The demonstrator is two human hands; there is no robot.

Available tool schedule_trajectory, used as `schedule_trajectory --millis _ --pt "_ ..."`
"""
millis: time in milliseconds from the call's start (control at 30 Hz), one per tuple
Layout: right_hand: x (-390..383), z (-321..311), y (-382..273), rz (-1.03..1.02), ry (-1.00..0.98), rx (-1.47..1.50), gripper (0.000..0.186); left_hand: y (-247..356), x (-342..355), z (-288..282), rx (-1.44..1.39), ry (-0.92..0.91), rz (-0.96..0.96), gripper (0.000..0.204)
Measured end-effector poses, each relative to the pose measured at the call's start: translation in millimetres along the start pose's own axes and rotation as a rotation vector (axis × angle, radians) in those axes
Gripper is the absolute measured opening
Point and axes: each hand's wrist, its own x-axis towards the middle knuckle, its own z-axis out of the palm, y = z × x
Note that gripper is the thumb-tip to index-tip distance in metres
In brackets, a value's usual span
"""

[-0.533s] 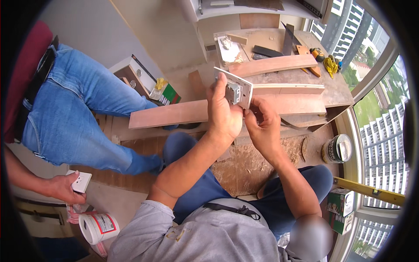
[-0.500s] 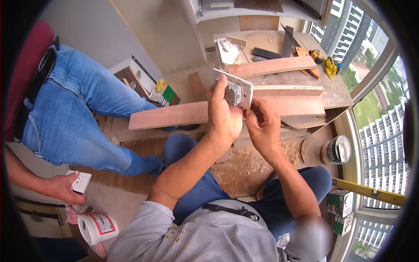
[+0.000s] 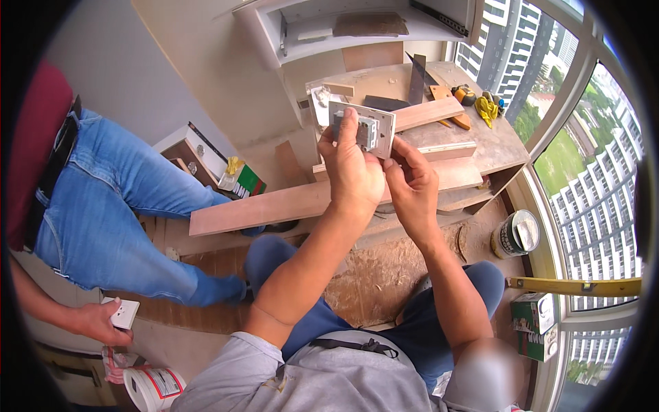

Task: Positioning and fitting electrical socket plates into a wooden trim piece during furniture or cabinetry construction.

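Observation:
My left hand grips a white wall plate with a grey electrical module on its back, holding it upright, thumb over the module. My right hand is closed at the plate's lower right corner, thumb and forefinger pinched there; whether they hold anything small is too hard to make out. Behind the plate, pale wooden boards lie across and around a wooden bench.
A person in jeans stands at left holding a white socket plate. White buckets, a paint can, a yellow level and green boxes sit around me. Tools lie on the bench, beside windows.
My view has shifted, so the bench boards appear lower and further left. The plate in my hands sits slightly higher and more left in the picture, with both hands still on it.

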Motion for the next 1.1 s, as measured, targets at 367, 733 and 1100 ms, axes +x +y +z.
schedule_trajectory --millis 367,733,1100 --pt "-0.6 0.8 26.2 0.023 0.095 -0.112 0.035 -22.4 -0.8 -2.7 -0.004 0.132 0.031 0.06" --pt "-1.5 6.5 20.1 0.113 0.031 -0.024 0.034 -21.4 0.2 -7.2 0.03 0.133 0.072 0.058" --pt "-4.6 5.8 13.1 0.038 0.068 -0.159 0.029 -22.5 -3.4 -6.9 0.023 0.132 0.042 0.056"
